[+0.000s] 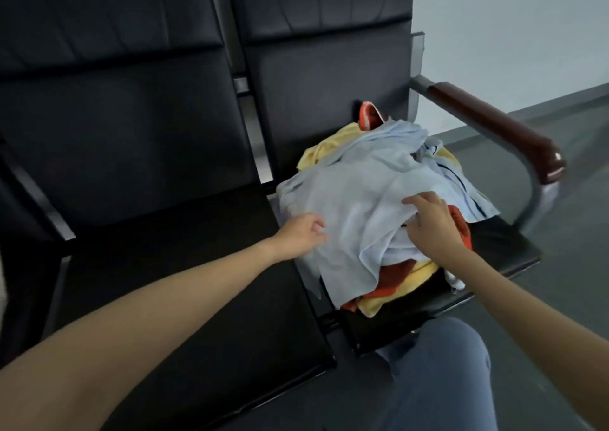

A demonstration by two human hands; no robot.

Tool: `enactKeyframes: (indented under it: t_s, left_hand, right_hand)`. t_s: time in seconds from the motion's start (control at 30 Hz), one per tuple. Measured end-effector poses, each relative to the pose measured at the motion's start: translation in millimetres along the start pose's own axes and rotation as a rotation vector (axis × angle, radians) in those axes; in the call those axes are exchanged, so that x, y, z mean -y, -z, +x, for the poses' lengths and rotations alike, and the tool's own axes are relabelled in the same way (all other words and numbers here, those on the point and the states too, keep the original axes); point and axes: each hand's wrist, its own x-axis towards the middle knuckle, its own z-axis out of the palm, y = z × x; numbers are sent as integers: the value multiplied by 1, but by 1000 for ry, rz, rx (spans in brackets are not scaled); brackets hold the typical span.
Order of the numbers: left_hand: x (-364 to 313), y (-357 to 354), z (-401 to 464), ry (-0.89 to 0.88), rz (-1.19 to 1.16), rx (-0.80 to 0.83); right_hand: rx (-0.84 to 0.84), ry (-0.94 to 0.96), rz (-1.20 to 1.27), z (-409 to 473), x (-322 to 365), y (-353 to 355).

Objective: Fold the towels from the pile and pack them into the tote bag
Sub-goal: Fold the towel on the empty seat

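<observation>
A pile of towels (379, 200) lies on the right-hand black seat. A large pale blue towel (349, 206) covers the top, with yellow (389, 298) and orange (395, 272) towels showing beneath it. My left hand (301, 236) is at the blue towel's left edge, fingers curled and touching the cloth. My right hand (431, 223) rests on the pile's right side, fingers spread over the blue towel. No tote bag is in view.
The pile sits on a row of black bench seats (184, 282); the left seat holds nothing. A brown armrest (494, 127) on a grey metal frame borders the right seat. My knee in blue jeans (438, 374) is below. Grey floor (566, 266) lies to the right.
</observation>
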Motion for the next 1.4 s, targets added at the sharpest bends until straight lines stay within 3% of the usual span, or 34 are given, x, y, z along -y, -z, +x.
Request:
enactKeyframes:
  t_s: [0.23,0.4,0.57,0.73,0.87,1.0,1.1,1.2,1.27,1.4]
  left_hand:
    - [-27,-81,39,-63,52,13]
    - [-32,-103,48,-54,47,-192]
    - [-53,-73,25,-139,-233,-474]
    - [-64,-30,-17,-306,-328,-552]
    - [-68,2,-43,-272,-422,-667]
    - [-72,35,-64,-171,-680,-826]
    - [-74,57,-82,-147,-852,-882]
    - [-73,75,-102,-151,-958,-906]
    - [-69,84,-117,-141,-979,-902]
    - [-55,99,-156,-129,-1012,-920]
  right_hand:
    - [-96,37,12,-4,-30,-15]
    - [-131,42,95,-2,-36,-20]
    - [-150,50,84,5,-33,-12]
    - [-179,106,-57,24,-15,-2]
    - [-295,115,-264,34,7,14]
    - [-342,5,-276,33,28,29]
    - [-403,8,-153,27,52,37]
    - [-456,54,261,21,88,47]
    - [-409,57,480,18,116,52]
    - [-273,130,677,8,173,50]
